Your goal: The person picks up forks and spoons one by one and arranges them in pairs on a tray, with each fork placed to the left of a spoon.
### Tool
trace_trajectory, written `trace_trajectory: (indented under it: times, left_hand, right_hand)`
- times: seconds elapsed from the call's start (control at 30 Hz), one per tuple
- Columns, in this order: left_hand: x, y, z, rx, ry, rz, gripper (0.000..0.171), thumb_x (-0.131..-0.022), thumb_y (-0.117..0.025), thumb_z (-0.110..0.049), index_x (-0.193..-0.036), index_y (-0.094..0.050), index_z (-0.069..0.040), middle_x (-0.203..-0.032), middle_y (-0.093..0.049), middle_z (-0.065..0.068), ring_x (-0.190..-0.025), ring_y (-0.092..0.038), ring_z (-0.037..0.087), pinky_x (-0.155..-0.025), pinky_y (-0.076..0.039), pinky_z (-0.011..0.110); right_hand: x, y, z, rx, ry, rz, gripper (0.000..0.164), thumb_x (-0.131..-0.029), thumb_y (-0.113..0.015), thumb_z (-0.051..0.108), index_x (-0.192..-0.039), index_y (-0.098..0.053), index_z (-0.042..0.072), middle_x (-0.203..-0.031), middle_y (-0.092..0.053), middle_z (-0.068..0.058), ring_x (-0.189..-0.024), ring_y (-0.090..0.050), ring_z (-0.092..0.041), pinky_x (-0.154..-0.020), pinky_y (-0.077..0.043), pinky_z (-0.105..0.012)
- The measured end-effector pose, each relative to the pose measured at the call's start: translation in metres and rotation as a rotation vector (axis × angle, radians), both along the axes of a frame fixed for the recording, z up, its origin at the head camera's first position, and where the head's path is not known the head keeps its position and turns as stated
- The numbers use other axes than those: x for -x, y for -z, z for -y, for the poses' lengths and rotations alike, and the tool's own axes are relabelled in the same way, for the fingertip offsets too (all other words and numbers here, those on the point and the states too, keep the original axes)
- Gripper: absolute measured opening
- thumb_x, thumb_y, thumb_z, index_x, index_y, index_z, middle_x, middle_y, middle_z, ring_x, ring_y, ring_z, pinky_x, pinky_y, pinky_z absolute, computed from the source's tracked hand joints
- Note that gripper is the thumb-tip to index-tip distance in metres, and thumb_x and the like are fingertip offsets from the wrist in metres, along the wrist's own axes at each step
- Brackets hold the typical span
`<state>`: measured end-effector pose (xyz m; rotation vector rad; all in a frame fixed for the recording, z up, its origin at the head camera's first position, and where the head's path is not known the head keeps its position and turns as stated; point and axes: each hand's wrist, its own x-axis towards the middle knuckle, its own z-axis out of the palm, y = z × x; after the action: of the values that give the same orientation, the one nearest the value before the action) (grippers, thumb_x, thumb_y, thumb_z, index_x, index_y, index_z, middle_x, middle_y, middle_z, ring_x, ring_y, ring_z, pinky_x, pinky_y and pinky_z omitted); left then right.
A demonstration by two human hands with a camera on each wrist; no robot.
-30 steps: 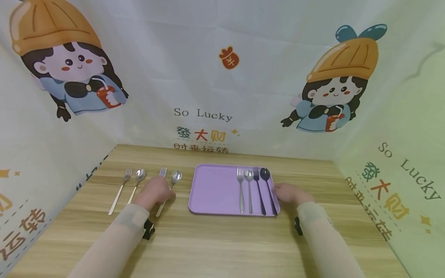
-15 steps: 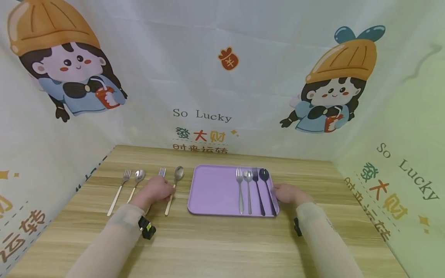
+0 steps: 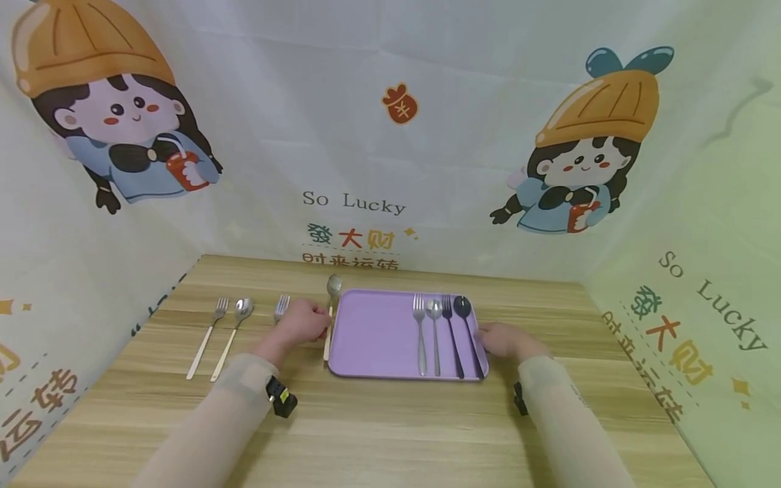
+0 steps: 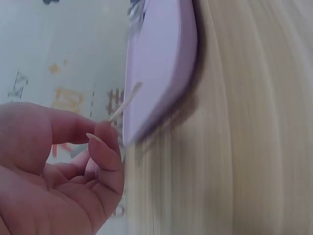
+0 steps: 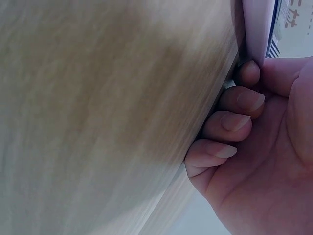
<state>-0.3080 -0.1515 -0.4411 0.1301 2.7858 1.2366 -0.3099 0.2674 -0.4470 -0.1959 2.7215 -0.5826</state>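
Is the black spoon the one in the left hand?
No, the black spoon lies on the purple tray, while the left hand pinches a pale-handled spoon.

The backdrop [image 3: 464, 169] reads "So Lucky" (twice), "發大财" and "时来运转".

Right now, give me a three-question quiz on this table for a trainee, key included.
1. Which utensil on the purple tray lies nearest the right hand?
2. True or false: the right hand is well clear of the tray.
3. The left hand pinches: A) a fork; B) a pale-handled spoon; C) nothing.

Key:
1. The black spoon.
2. False; it grips the tray's edge.
3. B.
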Motion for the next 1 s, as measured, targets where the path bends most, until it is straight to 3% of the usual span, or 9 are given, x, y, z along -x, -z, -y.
trace_trajectory:
  times: [0.17,0.23,0.27,0.4,0.47,0.6,0.67,0.9,1.0]
  left_hand:
    - [0.015,0.016,-0.028,-0.01,0.036,0.021,0.022,-0.094,-0.059,-0.012,-0.073,-0.065,-0.01,-0.069,-0.066,0.004,-0.064,-0.057,0.017,-0.058,-0.048,0.029]
    - [0.03,0.036,-0.037,0.003,0.065,0.006,0.022,-0.092,-0.057,-0.014,-0.072,-0.065,-0.013,-0.068,-0.066,0.004,-0.063,-0.058,0.019,-0.057,-0.049,0.032]
    - [0.032,0.038,-0.043,0.006,0.07,0.009,0.023,-0.092,-0.057,-0.013,-0.071,-0.065,-0.012,-0.068,-0.067,0.005,-0.062,-0.058,0.019,-0.057,-0.049,0.033]
    - [0.025,0.032,-0.066,-0.023,0.071,0.01,0.025,-0.089,-0.057,-0.009,-0.065,-0.063,-0.012,-0.062,-0.066,0.004,-0.058,-0.057,0.019,-0.055,-0.045,0.031]
    - [0.01,0.015,-0.078,-0.042,0.044,0.022,0.026,-0.087,-0.059,-0.008,-0.062,-0.062,-0.012,-0.059,-0.065,0.002,-0.057,-0.056,0.017,-0.055,-0.045,0.029]
    - [0.001,0.009,-0.091,-0.048,0.009,0.038,0.026,-0.088,-0.06,-0.007,-0.063,-0.061,-0.012,-0.06,-0.062,0.001,-0.06,-0.055,0.016,-0.057,-0.044,0.026]
    - [0.003,0.011,-0.095,-0.043,-0.008,0.054,0.025,-0.089,-0.062,-0.006,-0.065,-0.062,-0.01,-0.063,-0.062,0.002,-0.062,-0.056,0.017,-0.059,-0.045,0.027]
    - [0.045,0.058,-0.098,-0.022,-0.011,0.037,0.028,-0.087,-0.063,-0.011,-0.06,-0.056,-0.014,-0.061,-0.06,0.002,-0.057,-0.056,0.019,-0.054,-0.047,0.031]
    - [0.029,0.037,-0.103,-0.013,-0.033,0.066,0.028,-0.089,-0.064,-0.008,-0.064,-0.055,-0.013,-0.066,-0.059,0.003,-0.062,-0.057,0.019,-0.058,-0.047,0.028]
  right_hand:
    - [0.001,0.006,0.0,0.005,0.006,0.002,0.057,-0.116,-0.036,0.032,-0.159,-0.052,-0.002,-0.163,-0.051,-0.031,-0.155,-0.042,-0.056,-0.129,-0.03,-0.069]
    - [0.0,0.008,0.0,0.009,0.005,-0.001,0.057,-0.116,-0.037,0.032,-0.158,-0.052,-0.003,-0.162,-0.051,-0.031,-0.155,-0.042,-0.056,-0.129,-0.03,-0.069]
    - [0.0,0.009,0.0,0.009,0.005,-0.004,0.057,-0.116,-0.037,0.032,-0.158,-0.052,-0.003,-0.162,-0.051,-0.031,-0.154,-0.043,-0.056,-0.129,-0.031,-0.069]
    - [0.0,0.009,0.0,0.004,-0.005,-0.017,0.057,-0.116,-0.036,0.032,-0.157,-0.052,-0.004,-0.161,-0.052,-0.032,-0.154,-0.044,-0.056,-0.129,-0.031,-0.069]
    - [0.001,0.008,0.001,-0.001,-0.011,-0.021,0.057,-0.116,-0.036,0.032,-0.157,-0.052,-0.004,-0.161,-0.052,-0.032,-0.154,-0.044,-0.056,-0.129,-0.032,-0.068]
    - [0.001,0.007,0.0,-0.002,-0.009,-0.019,0.057,-0.116,-0.035,0.031,-0.157,-0.053,-0.004,-0.161,-0.052,-0.032,-0.154,-0.044,-0.056,-0.129,-0.031,-0.068]
    - [0.002,0.007,0.0,-0.003,-0.01,-0.018,0.057,-0.115,-0.035,0.031,-0.157,-0.052,-0.005,-0.161,-0.052,-0.032,-0.153,-0.044,-0.056,-0.129,-0.032,-0.068]
    - [0.005,0.01,-0.003,-0.001,-0.011,-0.01,0.059,-0.116,-0.034,0.032,-0.158,-0.05,-0.006,-0.163,-0.05,-0.032,-0.155,-0.042,-0.055,-0.131,-0.03,-0.067]
    - [0.006,0.01,-0.003,0.008,-0.013,-0.011,0.059,-0.115,-0.034,0.031,-0.158,-0.049,-0.007,-0.164,-0.048,-0.032,-0.156,-0.041,-0.056,-0.13,-0.03,-0.068]
